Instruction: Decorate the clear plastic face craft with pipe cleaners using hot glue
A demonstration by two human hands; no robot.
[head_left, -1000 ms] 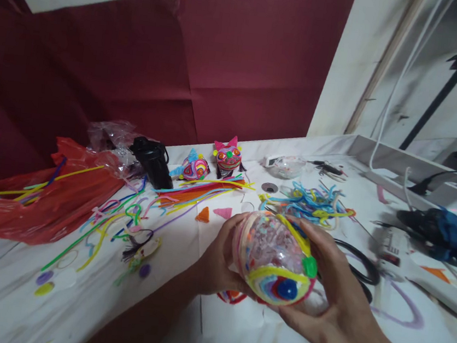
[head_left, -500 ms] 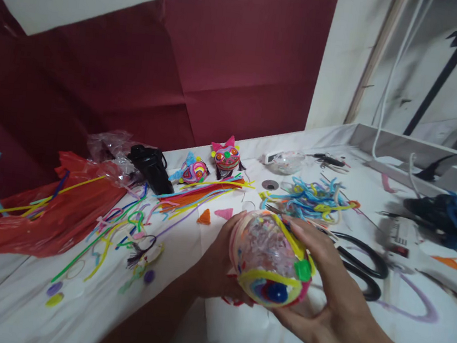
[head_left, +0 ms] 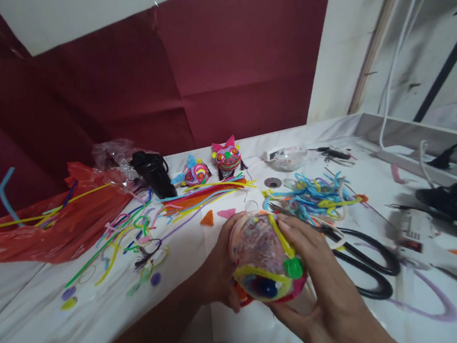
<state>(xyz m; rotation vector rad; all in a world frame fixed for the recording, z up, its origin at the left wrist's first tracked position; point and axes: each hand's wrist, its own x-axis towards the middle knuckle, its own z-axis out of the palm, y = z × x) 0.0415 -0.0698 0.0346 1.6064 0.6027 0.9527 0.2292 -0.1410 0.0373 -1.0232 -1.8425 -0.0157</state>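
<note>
Between both hands is a rounded clear craft piece [head_left: 259, 244] with a yellow-rimmed blue eye, a green patch and a yellow strip along its right side. My left hand [head_left: 219, 272] grips its left side, fingertips showing at the top and below. My right hand [head_left: 322, 292] holds its right side, with fingers over the top and the thumb beneath. An orange triangle [head_left: 207, 218] and a pink triangle [head_left: 226, 213] lie just behind it on the table. Black-handled scissors [head_left: 376, 253] rest to the right, their blades partly hidden.
Two finished-looking colourful craft heads [head_left: 228, 158] stand at the back. Tangled pipe cleaners [head_left: 320, 196] lie right of centre. A red plastic bag [head_left: 84, 210] and black tool [head_left: 154, 173] are left. A white glue gun [head_left: 419, 237] and blue-black cloth [head_left: 455, 205] are right.
The view has shifted slightly, so the table items appear moved. The craft piece has turned a little in my hands, its blue eye now more blurred. Both hands keep their hold.
</note>
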